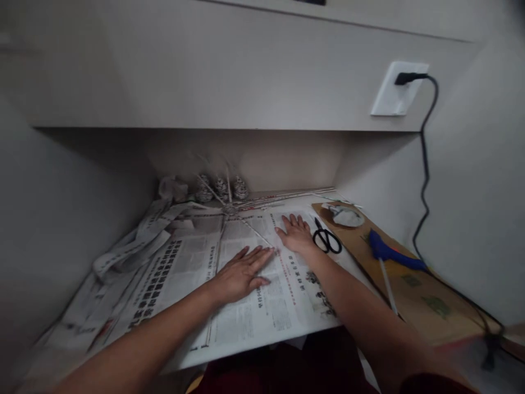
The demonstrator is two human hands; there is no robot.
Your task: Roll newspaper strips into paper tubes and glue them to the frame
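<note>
My left hand (245, 273) rests palm down on a newspaper sheet (235, 323), its fingers stretched out. Further off and to the right, my right hand (295, 234) also lies flat on the sheet with its fingers apart. Just beyond the left fingertips ends one thin rolled-paper stick (256, 232). It comes from a star-like piece (229, 209) where several such sticks meet at a small centre. Beside my right hand are scissors with black handles (327, 241). Neither hand visibly holds anything.
At the back stand several small coiled paper shapes (221, 190) near more rolled sticks (287, 195). Newspaper strips (135, 246) pile up at the left. On cardboard (414, 290) at the right lies a blue glue gun (391, 253) with a black cord. A low shelf (246, 76) overhangs the back.
</note>
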